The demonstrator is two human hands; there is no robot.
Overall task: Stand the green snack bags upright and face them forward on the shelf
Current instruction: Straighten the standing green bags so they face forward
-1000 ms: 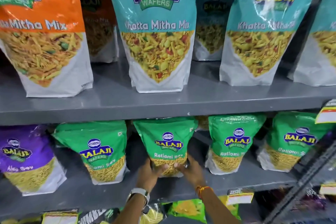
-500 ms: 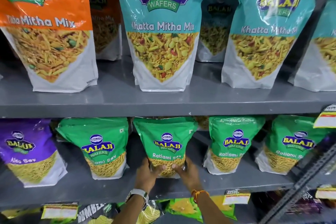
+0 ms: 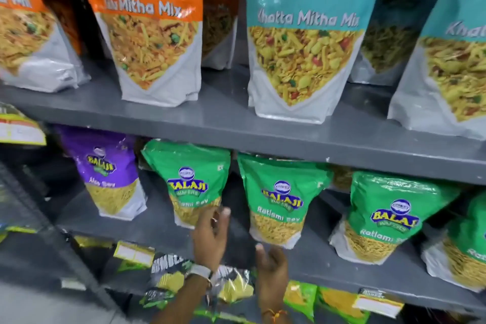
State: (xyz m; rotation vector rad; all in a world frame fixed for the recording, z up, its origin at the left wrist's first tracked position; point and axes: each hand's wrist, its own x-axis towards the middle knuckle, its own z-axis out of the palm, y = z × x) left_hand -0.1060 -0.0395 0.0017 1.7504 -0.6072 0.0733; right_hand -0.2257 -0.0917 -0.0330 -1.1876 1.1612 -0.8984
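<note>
Several green Ratlami Sev bags stand upright with labels forward on the grey lower shelf (image 3: 147, 221). The left green bag (image 3: 192, 179) stands beside the middle green bag (image 3: 278, 200); a third green bag (image 3: 389, 216) stands further right, and a fourth (image 3: 468, 250) is cut off at the right edge. My left hand (image 3: 210, 234), a watch on its wrist, is open with fingertips at the left bag's lower right corner. Just below the middle bag's base, my right hand (image 3: 271, 268) is open and holds nothing.
A purple Aloo Sev bag (image 3: 110, 173) stands left of the green ones. The upper shelf (image 3: 236, 129) carries orange bags (image 3: 152, 23) and teal Khatta Mitha Mix bags (image 3: 305, 34). Price tags (image 3: 134, 254) hang on the shelf lip; more snack packs lie below.
Both hands have let go of the middle green bag and dropped away from it; the left hand now reaches toward the left green bag. The view has swung to the left.
</note>
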